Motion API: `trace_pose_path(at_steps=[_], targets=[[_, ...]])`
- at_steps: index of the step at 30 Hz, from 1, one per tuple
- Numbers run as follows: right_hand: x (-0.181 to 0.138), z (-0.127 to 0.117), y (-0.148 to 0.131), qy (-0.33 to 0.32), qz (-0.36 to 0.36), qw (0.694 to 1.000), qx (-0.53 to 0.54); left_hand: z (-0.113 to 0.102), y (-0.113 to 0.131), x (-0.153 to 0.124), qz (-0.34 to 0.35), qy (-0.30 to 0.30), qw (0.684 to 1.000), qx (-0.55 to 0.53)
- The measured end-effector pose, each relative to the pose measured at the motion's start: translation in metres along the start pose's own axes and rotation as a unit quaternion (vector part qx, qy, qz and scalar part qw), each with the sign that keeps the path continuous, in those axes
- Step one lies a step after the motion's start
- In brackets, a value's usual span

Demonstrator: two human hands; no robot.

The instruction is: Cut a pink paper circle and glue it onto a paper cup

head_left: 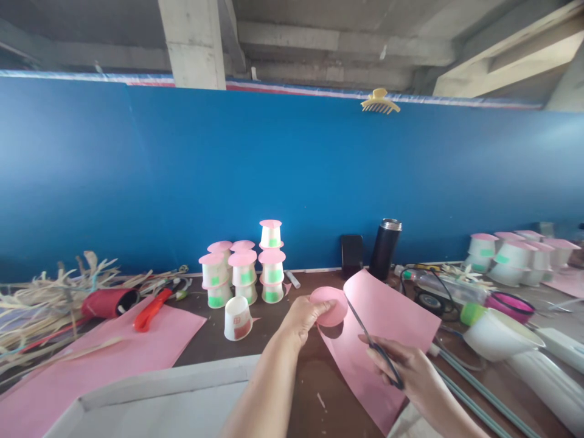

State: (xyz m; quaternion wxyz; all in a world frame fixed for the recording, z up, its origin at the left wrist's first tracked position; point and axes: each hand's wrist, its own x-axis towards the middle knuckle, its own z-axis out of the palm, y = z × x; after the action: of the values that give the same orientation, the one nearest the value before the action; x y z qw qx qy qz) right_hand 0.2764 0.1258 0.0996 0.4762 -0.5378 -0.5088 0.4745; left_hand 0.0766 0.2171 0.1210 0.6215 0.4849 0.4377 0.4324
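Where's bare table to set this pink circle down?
Bare brown tabletop lies between the lone cup and your left hand holding the pink circle, and another strip between that forearm and the pink sheet. The white board nearest you is bare too. Crowded: cup stacks behind, more cups far right.

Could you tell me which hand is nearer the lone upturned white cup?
Left: the left hand is just right of the cup; the right hand, holding scissors, is farther right.
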Motion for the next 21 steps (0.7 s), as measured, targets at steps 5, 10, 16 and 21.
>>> trace_pose_path(at_steps=[5, 10, 16, 21], targets=[[-0.001, 0.002, -0.005, -0.006, 0.003, 1.000, -0.002, 0.002, -0.007, 0.007, -0.008, 0.020, 1.000, -0.010], [-0.001, 0.003, -0.011, -0.008, -0.001, 1.000, -0.004, 0.006, -0.005, 0.003, 0.000, 0.026, 1.000, -0.005], [-0.003, 0.002, -0.010, -0.005, -0.003, 1.000, 0.001, 0.012, -0.004, -0.001, 0.020, 0.017, 1.000, 0.009], [-0.005, 0.004, -0.010, 0.038, -0.015, 0.999, 0.004, 0.015, -0.005, -0.002, 0.016, 0.011, 1.000, 0.020]])
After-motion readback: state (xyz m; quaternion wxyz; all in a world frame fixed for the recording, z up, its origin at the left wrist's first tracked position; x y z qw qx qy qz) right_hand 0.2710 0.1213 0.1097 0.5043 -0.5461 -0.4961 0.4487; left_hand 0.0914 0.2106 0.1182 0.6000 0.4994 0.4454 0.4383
